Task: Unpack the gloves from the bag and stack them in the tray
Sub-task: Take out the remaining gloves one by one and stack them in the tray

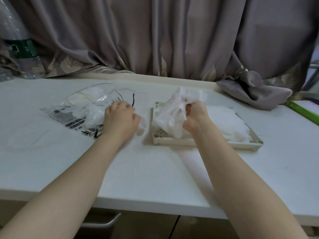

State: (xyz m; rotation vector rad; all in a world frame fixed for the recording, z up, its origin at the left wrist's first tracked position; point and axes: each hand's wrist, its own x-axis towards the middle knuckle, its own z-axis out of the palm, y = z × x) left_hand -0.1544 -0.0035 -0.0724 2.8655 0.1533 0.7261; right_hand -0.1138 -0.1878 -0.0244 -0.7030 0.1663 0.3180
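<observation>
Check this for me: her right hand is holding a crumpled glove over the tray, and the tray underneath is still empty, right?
Not quite. The right hand does hold a crumpled glove over the tray, but the head view shows gloves already stacked in it.

The right hand point(194, 116) held a crumpled glove point(174, 111) over the tray point(203, 143); left of that grip, the left hand point(120, 118) rested on the bag point(77, 107).

Domestic interior, likely a home room. Indicators: a white worktop point(155, 169) set against a window draped with full-length grey-mauve curtains point(155, 40) bearing a leaf-pattern hem; a drawer handle point(103, 223) below the worktop edge; a plastic water bottle point(17, 40) at the far left.
</observation>
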